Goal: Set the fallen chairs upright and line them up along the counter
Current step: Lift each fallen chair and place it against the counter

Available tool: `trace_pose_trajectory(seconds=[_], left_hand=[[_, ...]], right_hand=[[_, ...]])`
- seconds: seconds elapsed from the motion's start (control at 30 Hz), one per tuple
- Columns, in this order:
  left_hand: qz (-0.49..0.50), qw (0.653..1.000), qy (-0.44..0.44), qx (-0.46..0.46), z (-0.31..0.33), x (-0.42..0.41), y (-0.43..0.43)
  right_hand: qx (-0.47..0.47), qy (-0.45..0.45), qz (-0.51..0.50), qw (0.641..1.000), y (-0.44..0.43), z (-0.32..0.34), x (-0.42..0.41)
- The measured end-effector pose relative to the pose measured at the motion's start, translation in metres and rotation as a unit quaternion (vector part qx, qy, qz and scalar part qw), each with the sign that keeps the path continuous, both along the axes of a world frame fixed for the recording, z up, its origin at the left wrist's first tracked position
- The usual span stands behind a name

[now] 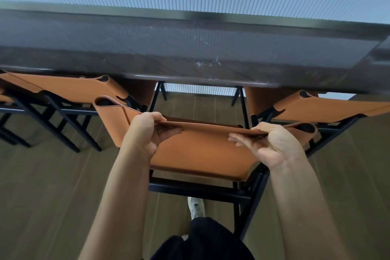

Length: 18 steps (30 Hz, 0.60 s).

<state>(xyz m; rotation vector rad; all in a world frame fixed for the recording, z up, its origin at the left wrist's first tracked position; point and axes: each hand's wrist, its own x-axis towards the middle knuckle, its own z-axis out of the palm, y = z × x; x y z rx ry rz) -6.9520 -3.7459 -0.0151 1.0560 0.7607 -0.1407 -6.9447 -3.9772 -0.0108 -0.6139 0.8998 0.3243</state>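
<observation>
i have both hands on the middle tan leather sling chair with the black metal frame [200,154]. it stands upright on its legs, just short of the long dark wood-grain counter [168,48]. my left hand [145,133] and right hand [268,145] each pinch the top edge of the leather back, thumb on one face and curled fingers on the other. they sit well apart, toward the two corners. i judge the wide hold is there so the chair can be steered straight instead of swinging round on one leg.

to the left a second tan chair [69,88] sits close against the counter's edge, and to the right a third tan chair [325,107] does the same. mine points into the gap between them. it looks slightly skewed, with its left corner nearer the counter than its right.

so the righting seems done for this one and the lining-up is in hand. it calls for a push forward with a small twist. the risk i see is clipping the right neighbour's frame, which is just beside mine.
</observation>
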Motion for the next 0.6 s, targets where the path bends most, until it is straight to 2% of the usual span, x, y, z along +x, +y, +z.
trace_pose_trajectory(seconds=[0.4, 0.6], left_hand=[[0.009, 1.000, -0.004, 0.013, 0.003, 0.127, -0.003], [0.052, 0.998, 0.023, -0.029, -0.029, 0.156, -0.006]], right_hand=[[-0.015, -0.073, 0.054, 0.996, -0.002, -0.007, 0.146], [-0.046, -0.040, 0.053, 0.997, 0.002, -0.036, 0.185]])
